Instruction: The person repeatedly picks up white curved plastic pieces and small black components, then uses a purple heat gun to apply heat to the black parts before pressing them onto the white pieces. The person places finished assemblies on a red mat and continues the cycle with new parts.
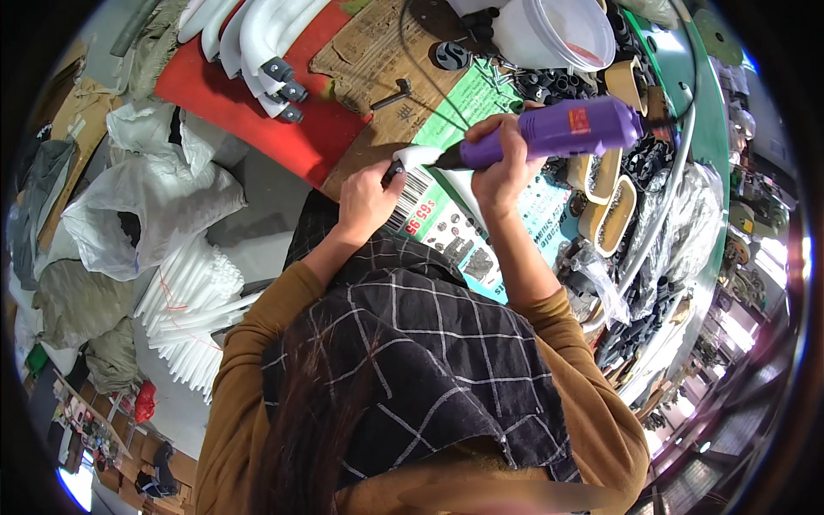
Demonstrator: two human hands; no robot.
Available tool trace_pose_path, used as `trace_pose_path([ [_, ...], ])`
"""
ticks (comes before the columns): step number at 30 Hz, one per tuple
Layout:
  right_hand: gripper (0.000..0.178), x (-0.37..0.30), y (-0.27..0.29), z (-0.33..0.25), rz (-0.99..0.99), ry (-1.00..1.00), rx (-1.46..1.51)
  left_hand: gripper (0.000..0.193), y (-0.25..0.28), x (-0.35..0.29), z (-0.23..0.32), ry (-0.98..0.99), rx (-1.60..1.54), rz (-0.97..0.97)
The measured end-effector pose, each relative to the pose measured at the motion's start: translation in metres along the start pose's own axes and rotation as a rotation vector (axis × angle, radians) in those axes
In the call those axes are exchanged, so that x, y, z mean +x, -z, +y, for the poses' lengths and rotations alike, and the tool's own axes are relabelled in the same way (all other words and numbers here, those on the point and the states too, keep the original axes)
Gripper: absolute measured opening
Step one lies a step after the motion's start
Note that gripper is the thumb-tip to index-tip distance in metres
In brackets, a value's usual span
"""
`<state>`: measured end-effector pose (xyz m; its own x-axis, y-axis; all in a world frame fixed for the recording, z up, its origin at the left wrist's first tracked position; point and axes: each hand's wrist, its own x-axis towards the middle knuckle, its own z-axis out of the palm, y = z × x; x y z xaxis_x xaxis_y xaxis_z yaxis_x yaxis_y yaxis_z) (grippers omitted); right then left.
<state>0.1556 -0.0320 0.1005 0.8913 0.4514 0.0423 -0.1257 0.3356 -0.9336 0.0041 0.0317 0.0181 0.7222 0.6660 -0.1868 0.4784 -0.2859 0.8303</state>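
Left hand (365, 202) fingers clamp the white curved part (421, 156); right hand (505, 167) grips the purple electric screwdriver (558, 129), tip against it.

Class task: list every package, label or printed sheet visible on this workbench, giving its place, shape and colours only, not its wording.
Printed carton sheet: flat on the bench beneath both hands, green and white, with small product pictures.
Barcode label: white patch with black bars and red figures, beside the left hand.
Red sticker: small rectangle on the purple power tool in the right hand.
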Motion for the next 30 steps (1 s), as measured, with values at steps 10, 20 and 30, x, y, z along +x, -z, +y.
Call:
trace_pose_path([
  [10,0.048,-0.019,-0.024,0.017,-0.090,-0.044,-0.021,0.023,-0.001,-0.003,-0.005,-0.018,-0.054,0.016],
  [20,0.051,-0.025,-0.023,0.014,-0.103,-0.039,0.147,0.023,-0.002,-0.002,-0.004,-0.038,-0.076,0.058],
  [30,0.050,-0.025,-0.022,0.015,-0.119,-0.037,0.064,0.023,-0.003,-0.002,-0.006,-0.044,-0.077,0.068],
])
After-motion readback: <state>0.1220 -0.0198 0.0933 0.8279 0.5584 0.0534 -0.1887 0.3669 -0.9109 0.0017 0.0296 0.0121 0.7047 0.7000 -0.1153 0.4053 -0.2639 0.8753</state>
